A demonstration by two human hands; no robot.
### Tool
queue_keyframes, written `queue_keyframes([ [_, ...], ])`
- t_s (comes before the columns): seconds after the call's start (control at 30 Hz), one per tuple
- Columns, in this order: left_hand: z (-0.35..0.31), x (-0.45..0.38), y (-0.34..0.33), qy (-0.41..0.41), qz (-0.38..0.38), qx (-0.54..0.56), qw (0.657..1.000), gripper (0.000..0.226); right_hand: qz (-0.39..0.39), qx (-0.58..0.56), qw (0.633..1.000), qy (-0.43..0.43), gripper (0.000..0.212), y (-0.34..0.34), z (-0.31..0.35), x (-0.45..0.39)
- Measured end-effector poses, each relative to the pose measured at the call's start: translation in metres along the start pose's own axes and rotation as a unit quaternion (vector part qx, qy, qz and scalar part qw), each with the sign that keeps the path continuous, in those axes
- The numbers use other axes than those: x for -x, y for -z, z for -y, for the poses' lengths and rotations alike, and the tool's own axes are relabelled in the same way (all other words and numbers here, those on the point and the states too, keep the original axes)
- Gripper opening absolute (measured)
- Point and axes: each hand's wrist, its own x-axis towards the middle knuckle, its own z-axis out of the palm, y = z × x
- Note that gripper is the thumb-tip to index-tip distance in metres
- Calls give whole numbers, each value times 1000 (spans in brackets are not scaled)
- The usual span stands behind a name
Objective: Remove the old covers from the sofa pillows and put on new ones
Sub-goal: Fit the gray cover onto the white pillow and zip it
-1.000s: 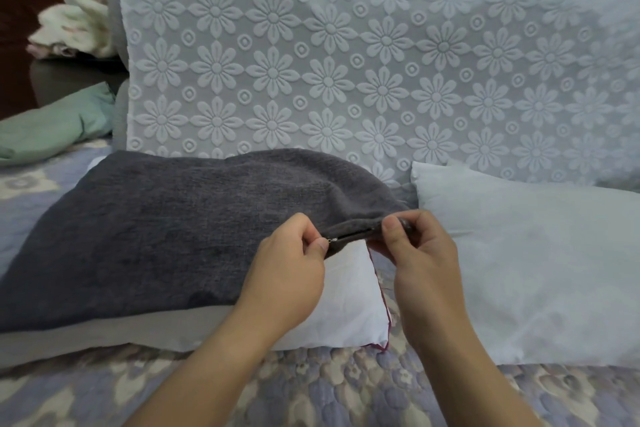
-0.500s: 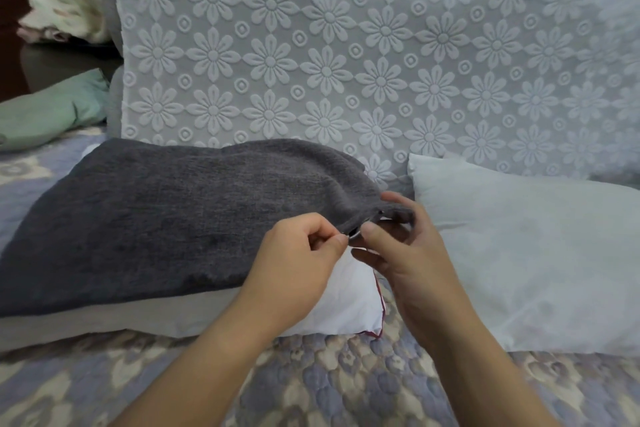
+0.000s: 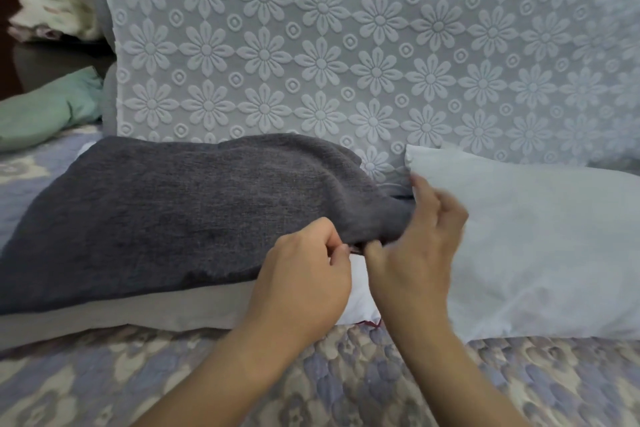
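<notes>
Grey cover [image 3: 194, 215] lies over white pillow [image 3: 360, 302] on the quilted sofa seat [image 3: 311, 378], against the flower-lace backrest [image 3: 346, 62]. Left hand [image 3: 301, 284]: fingers curled, pinching the cover's open edge. Right hand [image 3: 419, 246]: thumb and fingers clamped on the cover's bunched corner. Bare second pillow [image 3: 540, 246] lies just right, touching the right hand's fingers.

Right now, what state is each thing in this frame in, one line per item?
Grey cover: partly on its pillow, open edge pinched by both hands.
Inner pillow: white corner exposed below the cover.
Bare white pillow: uncovered, lying flat to the right.
Left hand: fingers curled, pinching the cover edge.
Right hand: gripping the cover edge, blurred.
Green cloth: crumpled, far left.
</notes>
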Motion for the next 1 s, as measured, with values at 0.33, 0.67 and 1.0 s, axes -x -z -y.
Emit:
queue_keyframes([
  [0.33,8,0,-4,57,38,-43,997,26,95,199,942,254,31,-10,-44,-3],
  [0.67,43,-12,32,128,2,-144,981,24,50,179,968,171,48,20,-68,-41],
  [1.0,51,2,49,109,15,-87,990,24,78,42,990,-107,33,20,-41,-38],
])
